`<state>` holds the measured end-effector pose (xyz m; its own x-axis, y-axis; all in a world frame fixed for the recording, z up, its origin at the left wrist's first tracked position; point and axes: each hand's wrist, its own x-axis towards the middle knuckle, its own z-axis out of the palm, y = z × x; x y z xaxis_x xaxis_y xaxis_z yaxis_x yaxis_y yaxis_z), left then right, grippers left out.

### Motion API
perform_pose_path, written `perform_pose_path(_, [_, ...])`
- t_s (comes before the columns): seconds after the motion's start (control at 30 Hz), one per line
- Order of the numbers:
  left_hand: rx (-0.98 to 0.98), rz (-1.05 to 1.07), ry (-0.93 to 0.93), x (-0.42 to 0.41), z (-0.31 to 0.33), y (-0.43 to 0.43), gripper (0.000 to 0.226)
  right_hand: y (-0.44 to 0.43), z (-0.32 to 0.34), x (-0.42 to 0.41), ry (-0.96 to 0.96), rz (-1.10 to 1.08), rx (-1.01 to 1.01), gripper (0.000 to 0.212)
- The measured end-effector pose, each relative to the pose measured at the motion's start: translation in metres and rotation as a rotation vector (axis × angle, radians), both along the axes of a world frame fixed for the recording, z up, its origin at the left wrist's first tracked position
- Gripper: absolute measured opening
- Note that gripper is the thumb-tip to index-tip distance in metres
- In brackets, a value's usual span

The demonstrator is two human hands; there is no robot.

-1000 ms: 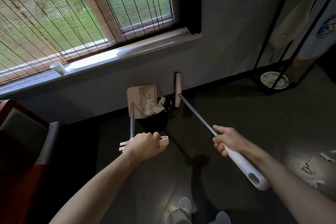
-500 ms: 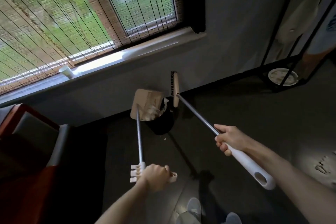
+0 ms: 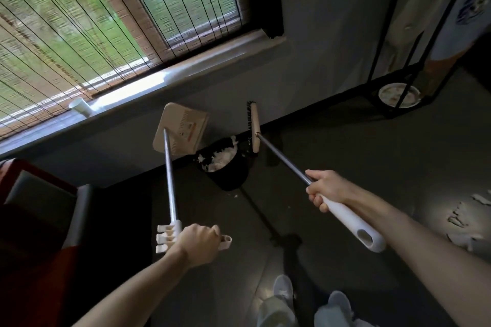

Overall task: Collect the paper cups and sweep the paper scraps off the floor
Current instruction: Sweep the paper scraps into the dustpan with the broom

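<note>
Paper scraps [image 3: 221,160] fill the black bin [image 3: 231,178] at the base of the far wall. Loose scraps [image 3: 462,223] lie on the floor at right. A paper cup [image 3: 79,107] sits on the windowsill [image 3: 186,69], far left. The dustpan [image 3: 183,127] is raised and tilted just left of the bin, and the left hand [image 3: 198,244] is clenched around its handle end. The right hand [image 3: 328,190] is wrapped around the broom [image 3: 254,127] shaft, with the broom head just right of the bin.

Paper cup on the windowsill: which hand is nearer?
Left. The left hand, gripping the dustpan handle, is below and right of the paper cup; the right hand, on the broom, is farther right.
</note>
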<state>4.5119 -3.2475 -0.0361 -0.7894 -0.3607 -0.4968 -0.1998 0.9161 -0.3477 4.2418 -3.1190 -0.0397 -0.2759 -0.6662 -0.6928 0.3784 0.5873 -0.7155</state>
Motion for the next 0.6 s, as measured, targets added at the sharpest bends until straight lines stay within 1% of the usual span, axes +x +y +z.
perform_pose_path(0.03, [0.010,-0.024,0.013,0.003,-0.003,0.003,0.040,-0.001,0.000,0.000,-0.003,-0.001,-0.001,0.067])
perform_pose_path(0.1, [0.065,0.020,0.112,0.005,-0.024,0.004,0.052,0.000,-0.003,0.001,-0.002,0.003,-0.002,0.067])
perform_pose_path(0.17, [0.064,0.035,0.035,0.000,-0.030,0.012,0.049,0.003,-0.005,0.002,0.001,0.003,-0.001,0.067])
perform_pose_path(0.23, [0.094,0.095,-0.046,-0.009,-0.029,0.011,0.038,0.008,-0.006,0.003,-0.002,0.004,0.000,0.067])
perform_pose_path(0.27, [0.080,0.104,-0.009,-0.014,-0.027,0.009,0.038,0.011,-0.006,0.003,-0.005,0.001,0.002,0.066])
perform_pose_path(0.3, [0.102,0.103,0.027,-0.019,-0.021,0.012,0.043,0.012,-0.005,0.003,-0.007,-0.004,0.004,0.066])
perform_pose_path(0.33, [0.073,0.095,0.025,-0.021,-0.016,0.011,0.048,0.014,-0.005,0.003,-0.010,-0.015,0.006,0.066])
perform_pose_path(0.37, [0.112,0.160,-0.042,-0.021,-0.013,0.003,0.046,0.016,-0.005,0.003,-0.014,-0.027,0.009,0.066])
perform_pose_path(0.4, [0.111,0.238,-0.006,-0.023,-0.006,-0.006,0.043,0.018,-0.006,0.002,-0.015,-0.039,0.013,0.065])
perform_pose_path(0.43, [0.065,0.239,0.110,-0.023,-0.005,-0.015,0.049,0.020,-0.007,0.001,-0.013,-0.050,0.016,0.065])
perform_pose_path(0.47, [-0.014,0.158,0.221,-0.020,-0.002,-0.024,0.060,0.022,-0.008,-0.001,-0.014,-0.063,0.016,0.065])
perform_pose_path(0.5, [-0.079,0.129,0.265,-0.018,0.009,-0.030,0.060,0.023,-0.009,-0.004,-0.014,-0.076,0.015,0.066])
perform_pose_path(0.53, [-0.135,0.109,0.269,-0.020,0.021,-0.035,0.049,0.024,-0.009,-0.008,-0.016,-0.088,0.014,0.066])
perform_pose_path(0.57, [-0.109,0.141,0.274,-0.021,0.034,-0.037,0.036,0.025,-0.009,-0.011,-0.020,-0.102,0.012,0.067])
perform_pose_path(0.6, [-0.126,0.097,0.363,-0.025,0.047,-0.040,0.028,0.026,-0.009,-0.015,-0.024,-0.116,0.009,0.067])
